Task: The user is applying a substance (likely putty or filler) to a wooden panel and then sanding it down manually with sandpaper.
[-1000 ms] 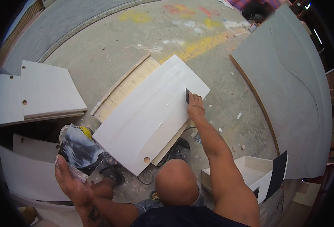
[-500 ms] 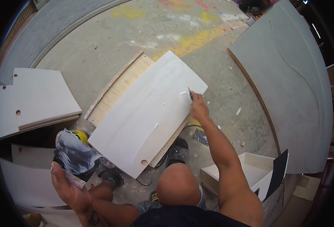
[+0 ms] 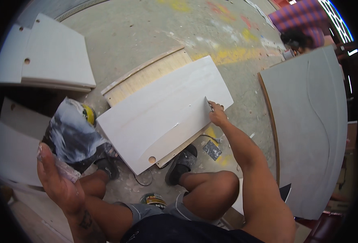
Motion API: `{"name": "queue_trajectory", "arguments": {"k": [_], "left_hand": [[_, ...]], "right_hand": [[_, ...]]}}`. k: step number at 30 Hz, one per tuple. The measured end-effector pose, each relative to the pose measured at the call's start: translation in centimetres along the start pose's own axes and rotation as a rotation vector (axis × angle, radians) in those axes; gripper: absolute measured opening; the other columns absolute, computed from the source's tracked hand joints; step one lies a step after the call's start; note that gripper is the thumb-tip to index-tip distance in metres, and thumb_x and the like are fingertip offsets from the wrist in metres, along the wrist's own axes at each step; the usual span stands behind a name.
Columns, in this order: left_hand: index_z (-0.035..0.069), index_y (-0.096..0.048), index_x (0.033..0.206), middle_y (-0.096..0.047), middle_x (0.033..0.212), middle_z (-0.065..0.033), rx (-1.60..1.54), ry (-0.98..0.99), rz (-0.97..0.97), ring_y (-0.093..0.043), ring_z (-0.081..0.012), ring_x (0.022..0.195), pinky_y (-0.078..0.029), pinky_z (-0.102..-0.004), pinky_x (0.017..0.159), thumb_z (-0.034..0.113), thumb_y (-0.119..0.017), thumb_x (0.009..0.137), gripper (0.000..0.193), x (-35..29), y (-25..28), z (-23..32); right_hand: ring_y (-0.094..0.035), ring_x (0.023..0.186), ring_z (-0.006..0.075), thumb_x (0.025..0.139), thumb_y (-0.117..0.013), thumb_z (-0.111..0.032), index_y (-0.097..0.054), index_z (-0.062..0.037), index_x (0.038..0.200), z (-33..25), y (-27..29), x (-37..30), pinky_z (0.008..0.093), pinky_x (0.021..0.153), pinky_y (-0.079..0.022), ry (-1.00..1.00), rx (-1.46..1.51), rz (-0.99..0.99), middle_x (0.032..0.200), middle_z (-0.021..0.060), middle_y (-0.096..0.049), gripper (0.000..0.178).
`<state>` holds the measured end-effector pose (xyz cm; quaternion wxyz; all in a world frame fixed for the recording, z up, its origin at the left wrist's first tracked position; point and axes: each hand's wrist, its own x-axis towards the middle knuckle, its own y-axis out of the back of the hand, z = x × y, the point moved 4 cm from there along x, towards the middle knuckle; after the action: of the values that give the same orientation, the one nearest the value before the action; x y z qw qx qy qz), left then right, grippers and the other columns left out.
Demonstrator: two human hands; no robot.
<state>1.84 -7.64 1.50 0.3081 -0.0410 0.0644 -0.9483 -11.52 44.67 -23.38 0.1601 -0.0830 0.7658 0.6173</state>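
A white, gently curved panel (image 3: 166, 109) lies slantwise before my knees, with a round hole near its close corner. My right hand (image 3: 218, 113) grips a putty knife (image 3: 207, 103), its blade against the panel near the right end. Small white putty spots show on the surface. At the left, my left hand (image 3: 61, 178) holds a dark board (image 3: 75, 133) smeared with white putty. Its palm side is crusted with whitish residue, and part of its grip is hidden. The panel rests on a bare plywood piece (image 3: 154, 79) with a raised edge strip.
White holed panels (image 3: 57, 52) are stacked at left. A large grey curved board (image 3: 300, 121) stands at right. A bucket (image 3: 89, 114) sits behind the smeared board, and another tub (image 3: 153, 199) between my legs. A person in plaid (image 3: 300, 20) is at the far right.
The view has shifted, with my right knee now in sight and a person showing at the far right. The white putty streak by the knife has been spread away; the knife remains near the panel's right end.
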Motion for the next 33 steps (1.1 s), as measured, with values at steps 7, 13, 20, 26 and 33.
{"name": "queue_trajectory", "arguments": {"k": [7,13,20,26,33], "left_hand": [[-0.008,-0.054,0.126,-0.058,0.121,-0.0131,-0.092,-0.004,-0.051,-0.057,-0.02,0.114,-0.043,-0.034,0.102,0.026,-0.049,0.105,0.04,0.4,1.5,1.7],[-0.009,-0.05,0.134,-0.053,0.134,-0.0154,-0.03,-0.138,0.057,-0.053,-0.0218,0.125,-0.041,-0.038,0.109,0.025,-0.048,0.106,0.044,0.3,4.2,2.9],[-0.007,-0.048,0.138,-0.052,0.137,-0.0164,-0.005,-0.263,-0.029,-0.051,-0.0238,0.129,-0.042,-0.0396,0.109,0.022,-0.047,0.106,0.044,0.0,7.9,2.0],[-0.012,-0.051,0.133,-0.056,0.134,-0.0221,0.533,-0.688,-0.08,-0.052,-0.0259,0.129,-0.036,-0.0365,0.115,0.014,-0.046,0.106,0.038,-1.2,7.9,4.7],[-0.012,-0.053,0.13,-0.059,0.131,-0.0181,-0.293,-0.086,-0.006,-0.053,-0.0214,0.126,-0.035,-0.0307,0.113,0.025,-0.05,0.105,0.045,0.0,8.3,3.8]], "right_hand": [[-0.056,0.117,0.0346,0.082,-0.048,-0.007,-0.046,-0.019,0.143,-6.3,-3.3,-3.9,0.0435,0.101,-0.045,0.128,0.219,0.019,0.124,0.018,-0.055,0.062],[-0.056,0.117,0.0345,0.084,-0.052,-0.009,-0.045,-0.0221,0.144,-14.6,-6.8,-10.0,0.0464,0.099,-0.046,-0.046,0.139,-0.042,0.127,0.0114,-0.052,0.062],[-0.057,0.11,0.0364,0.083,-0.059,-0.015,-0.043,-0.0205,0.147,-22.4,-9.8,-17.6,0.0491,0.094,-0.049,-0.027,0.078,-0.044,0.128,0.0113,-0.051,0.067],[-0.053,0.116,0.0367,0.082,-0.06,-0.014,-0.042,-0.0208,0.147,-27.4,-12.4,-21.6,0.0499,0.095,-0.048,-0.018,0.142,-0.101,0.13,0.0105,-0.05,0.068],[-0.054,0.108,0.0399,0.079,-0.062,-0.011,-0.04,-0.0126,0.146,-32.2,-16.0,-26.2,0.0499,0.092,-0.048,0.089,0.099,-0.094,0.128,0.0166,-0.05,0.07]]}}
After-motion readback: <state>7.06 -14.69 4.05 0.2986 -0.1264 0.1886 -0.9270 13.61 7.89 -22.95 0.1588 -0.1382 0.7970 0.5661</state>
